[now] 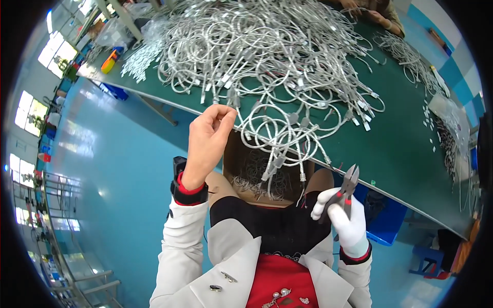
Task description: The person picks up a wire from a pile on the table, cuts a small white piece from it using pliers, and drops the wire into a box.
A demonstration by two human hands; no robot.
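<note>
Head view: white-gloved right grip [350, 226] has got dark-handled metal pliers [347, 189], bare left grip [209, 137] pinched near silvery looped cables [262, 56], can't tell if holding any.

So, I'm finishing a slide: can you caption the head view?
White-gloved right hand gripping pliers, bare left hand near silvery cables heaped on a green table.

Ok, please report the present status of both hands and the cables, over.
Left hand bare, near braided cables, grip unclear. Gloved right hand holding diagonal cutters. Cables heaped on green table, some loops overhanging its edge between hands.
</note>
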